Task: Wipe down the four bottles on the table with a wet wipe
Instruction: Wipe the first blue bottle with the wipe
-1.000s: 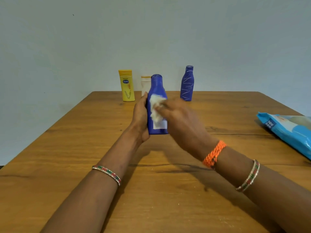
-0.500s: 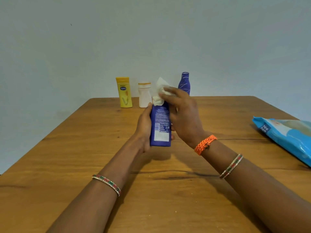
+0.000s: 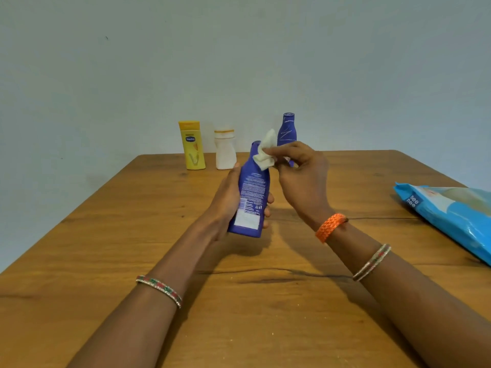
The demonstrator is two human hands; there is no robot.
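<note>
Gripping blue bottle [image 3: 252, 192] mid-table, left hand [image 3: 225, 205]

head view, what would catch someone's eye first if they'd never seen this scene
The blue bottle at the centre, lifted off the wooden table in the left hand, while the right hand pinches a white wipe against its neck. Next, three bottles at the far edge: yellow bottle, white bottle, dark blue bottle. A bright blue wipe pack lies at the right.

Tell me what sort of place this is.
Probably a plain room at home, set up for the task: a bare wooden table against a blank pale wall, with toiletry bottles and a wet-wipe pack.
</note>
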